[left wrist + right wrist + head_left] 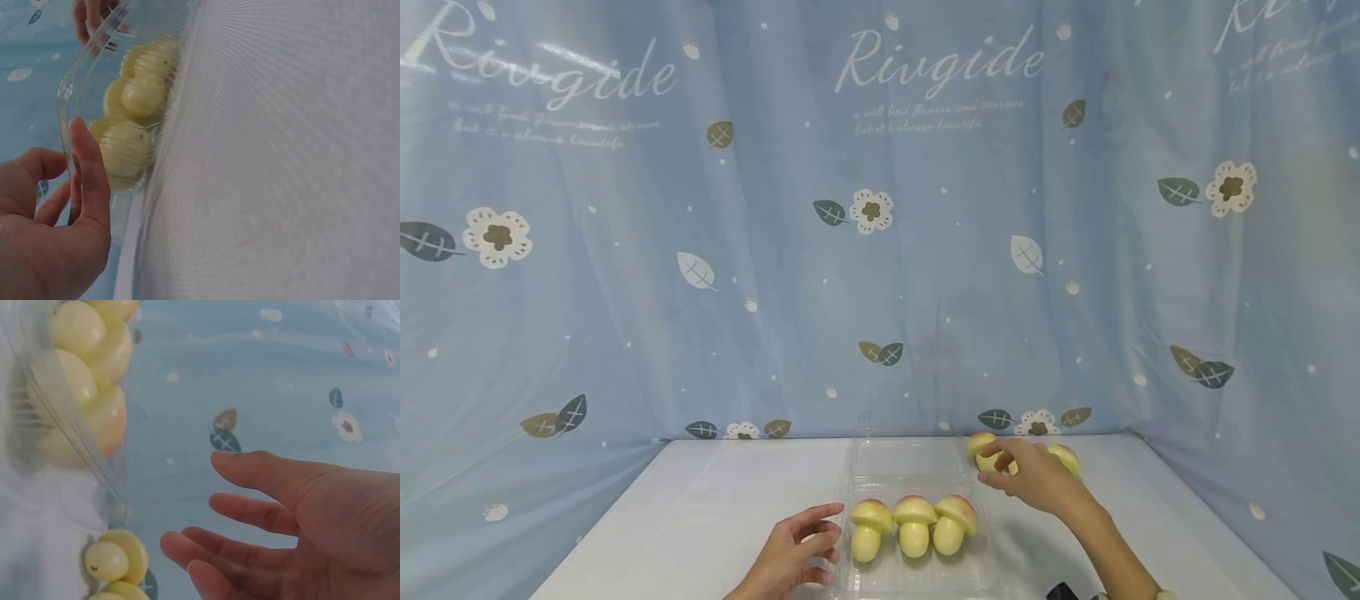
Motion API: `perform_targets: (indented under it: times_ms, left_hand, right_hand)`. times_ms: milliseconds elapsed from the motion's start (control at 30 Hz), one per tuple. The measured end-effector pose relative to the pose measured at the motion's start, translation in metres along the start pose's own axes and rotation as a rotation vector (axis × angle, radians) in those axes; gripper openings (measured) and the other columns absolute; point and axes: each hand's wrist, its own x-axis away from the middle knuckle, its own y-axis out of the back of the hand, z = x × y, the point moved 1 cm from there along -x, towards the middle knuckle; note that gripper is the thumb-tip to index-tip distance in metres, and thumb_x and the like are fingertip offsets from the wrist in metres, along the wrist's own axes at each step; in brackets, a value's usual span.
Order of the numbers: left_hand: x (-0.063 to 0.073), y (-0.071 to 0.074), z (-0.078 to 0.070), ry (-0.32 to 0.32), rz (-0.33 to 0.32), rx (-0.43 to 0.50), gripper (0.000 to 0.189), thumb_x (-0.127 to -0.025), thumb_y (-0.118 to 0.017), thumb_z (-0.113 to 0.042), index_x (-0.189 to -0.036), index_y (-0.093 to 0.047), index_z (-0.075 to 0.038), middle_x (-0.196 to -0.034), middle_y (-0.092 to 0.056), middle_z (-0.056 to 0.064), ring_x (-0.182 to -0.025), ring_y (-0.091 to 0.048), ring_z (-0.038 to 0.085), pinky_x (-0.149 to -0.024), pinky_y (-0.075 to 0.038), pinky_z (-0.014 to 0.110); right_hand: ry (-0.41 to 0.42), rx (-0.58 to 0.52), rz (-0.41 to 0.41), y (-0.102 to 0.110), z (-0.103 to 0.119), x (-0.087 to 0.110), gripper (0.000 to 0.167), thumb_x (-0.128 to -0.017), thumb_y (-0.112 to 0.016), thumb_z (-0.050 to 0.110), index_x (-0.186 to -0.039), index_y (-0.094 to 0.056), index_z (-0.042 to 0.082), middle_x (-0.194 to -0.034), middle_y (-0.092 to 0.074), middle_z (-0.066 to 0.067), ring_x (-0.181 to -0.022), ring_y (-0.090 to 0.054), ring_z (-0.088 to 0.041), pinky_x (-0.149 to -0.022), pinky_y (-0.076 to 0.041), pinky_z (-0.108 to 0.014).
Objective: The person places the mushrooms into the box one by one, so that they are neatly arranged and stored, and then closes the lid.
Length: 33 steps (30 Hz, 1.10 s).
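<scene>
Flanking the clear plastic hinged container [917,582] on its left, the person's left hand [793,546] has loosely bent, parted fingers at or just beside the wall; they hold no piece, and how firmly they bear on the plastic cannot be told. Inside the container, which rests on the white counter [737,475], three yellow mushroom-shaped pieces with reddish caps [913,533] stand in a row. Their caps point to the far side and their stems to the near side, the rightmost slightly aslant. The clear lid [910,458] lies folded back beyond the container. To the container's far right are the loose yellow mushroom-shaped pieces [980,442], at least two, partly hidden by the right hand [1037,477]. The governing relation: these pieces lie just beyond and beneath the right fingers, much nearer to that hand than to the left; their long axes cannot be settled. The right fingers are spread and free of any load.

The left wrist view shows, as the head view does not, rounded stem ends through the container's side wall. The right wrist view alone exposes the vacant gap between right thumb and fingers, with two loose pieces apart from the fingertips.
</scene>
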Motion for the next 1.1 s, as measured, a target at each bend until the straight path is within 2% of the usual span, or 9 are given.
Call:
perform_targets:
  times_ms: [300,500,700,867,1100]
  left_hand:
    - [-0.002,0.002,0.001,-0.001,-0.004,-0.009,0.059,-0.094,-0.066,-0.025,-0.145,-0.045,-0.002,-0.105,-0.058,0.001,-0.081,-0.064,0.012,-0.062,-0.059,0.026]
    - [-0.002,0.002,0.002,-0.009,0.007,-0.009,0.061,-0.094,-0.067,-0.026,-0.145,-0.044,-0.001,-0.105,-0.059,0.001,-0.081,-0.064,0.012,-0.062,-0.059,0.026]
    - [-0.002,0.003,0.002,-0.01,0.007,-0.01,0.062,-0.093,-0.068,-0.026,-0.145,-0.044,-0.001,-0.105,-0.059,0.001,-0.081,-0.064,0.012,-0.062,-0.059,0.026]
    - [-0.001,0.003,0.002,-0.011,0.01,-0.003,0.061,-0.093,-0.068,-0.026,-0.145,-0.045,-0.001,-0.105,-0.059,0.001,-0.08,-0.064,0.012,-0.062,-0.059,0.026]
    - [-0.001,0.001,0.0,-0.021,0.01,-0.006,0.06,-0.093,-0.067,-0.023,-0.144,-0.044,0.0,-0.104,-0.059,0.002,-0.08,-0.064,0.012,-0.061,-0.058,0.025]
  right_hand:
    - [-0.036,0.009,-0.031,0.011,-0.015,-0.004,0.04,-0.087,-0.073,0.037,-0.119,-0.065,0.015,-0.101,-0.07,-0.005,-0.066,-0.063,-0.012,-0.054,-0.05,-0.029]
    - [-0.053,-0.012,-0.04,0.012,-0.029,-0.007,0.047,-0.087,-0.073,0.041,-0.124,-0.063,0.014,-0.108,-0.067,-0.012,-0.069,-0.065,-0.016,-0.053,-0.052,-0.029]
    - [-0.103,-0.055,-0.048,0.013,-0.042,-0.009,0.055,-0.088,-0.072,0.04,-0.132,-0.058,0.01,-0.119,-0.062,-0.021,-0.077,-0.069,-0.02,-0.057,-0.056,-0.031]
    - [-0.108,-0.088,-0.041,0.015,-0.051,-0.01,0.061,-0.089,-0.07,0.042,-0.136,-0.053,0.006,-0.127,-0.057,-0.027,-0.083,-0.071,-0.025,-0.062,-0.059,-0.034]
    - [-0.105,-0.119,-0.034,0.021,-0.056,-0.009,0.065,-0.09,-0.068,0.045,-0.139,-0.05,0.006,-0.132,-0.052,-0.031,-0.085,-0.071,-0.025,-0.063,-0.06,-0.035]
